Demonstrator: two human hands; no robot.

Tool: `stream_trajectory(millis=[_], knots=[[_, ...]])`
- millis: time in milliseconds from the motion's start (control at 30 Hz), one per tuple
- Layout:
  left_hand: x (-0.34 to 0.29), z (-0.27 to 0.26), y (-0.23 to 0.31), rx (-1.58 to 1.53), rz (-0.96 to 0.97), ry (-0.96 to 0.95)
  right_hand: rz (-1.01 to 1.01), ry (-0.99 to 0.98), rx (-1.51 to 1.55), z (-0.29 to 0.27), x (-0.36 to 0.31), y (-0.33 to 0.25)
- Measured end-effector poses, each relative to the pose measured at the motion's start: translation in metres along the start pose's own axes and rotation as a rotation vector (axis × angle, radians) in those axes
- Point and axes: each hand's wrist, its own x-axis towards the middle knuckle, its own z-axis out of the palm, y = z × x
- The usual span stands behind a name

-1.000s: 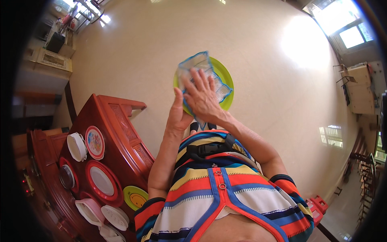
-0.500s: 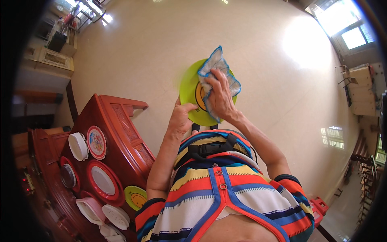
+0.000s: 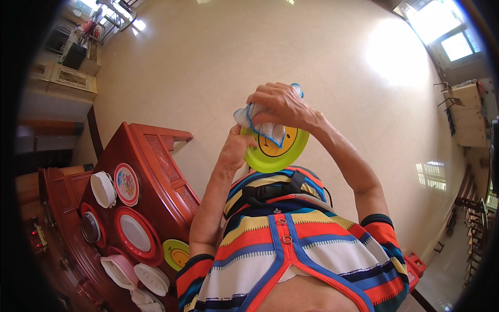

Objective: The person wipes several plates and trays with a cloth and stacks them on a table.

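Right hand (image 3: 283,106) is up in front of the chest, fingers curled over a bunched white cloth with blue edging (image 3: 264,125), pressing it onto the face of a lime-green plastic plate (image 3: 274,151). The plate has a yellow centre with a dark drawn curve on it (part of it hidden under the cloth). Left hand (image 3: 235,148) grips the plate's left rim, fingers wrapped around the edge, thumb side toward the camera; how the fingertips sit behind the plate cannot be told. The plate is held in the air, tilted, just above the black chest strap (image 3: 267,191) that crosses the striped shirt (image 3: 291,244).

Down to the left stands a red-brown carved wooden table (image 3: 161,171) crowded with dishes: a white bowl (image 3: 102,189) beside a small plate with a coloured picture (image 3: 126,183), a red-rimmed plate with a white centre (image 3: 136,234) below them, a second lime-green plate (image 3: 176,254) at the table's near edge, well apart from the one in hand, and a pink bowl (image 3: 119,269) next to white lidded dishes (image 3: 152,278) at the bottom. Pale tiled floor (image 3: 208,67) behind everything, with a bright patch of window light.
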Motion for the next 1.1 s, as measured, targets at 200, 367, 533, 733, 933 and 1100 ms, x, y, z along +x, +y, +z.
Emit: stream_trajectory(millis=[200,367,533,733,933,1100], knots=[[-0.007,-0.012,0.017,-0.276,0.22,0.104,0.61,0.134,0.357,-0.003,-0.018,0.045],[-0.002,-0.005,0.031,-0.317,0.342,0.247,0.754,0.476,0.956,0.066,-0.057,0.051],[0.007,0.008,0.008,-0.322,0.385,0.385,0.813,0.822,1.638,0.097,-0.05,0.014],[0.003,0.013,-0.004,-0.278,0.46,0.165,0.867,0.724,1.518,0.083,-0.069,0.04],[0.01,-0.019,0.052,-0.239,0.303,-0.261,0.732,0.381,0.861,0.016,-0.064,0.038],[0.016,-0.024,0.047,0.186,0.159,-0.32,0.639,0.19,0.719,0.0,-0.049,0.018]])
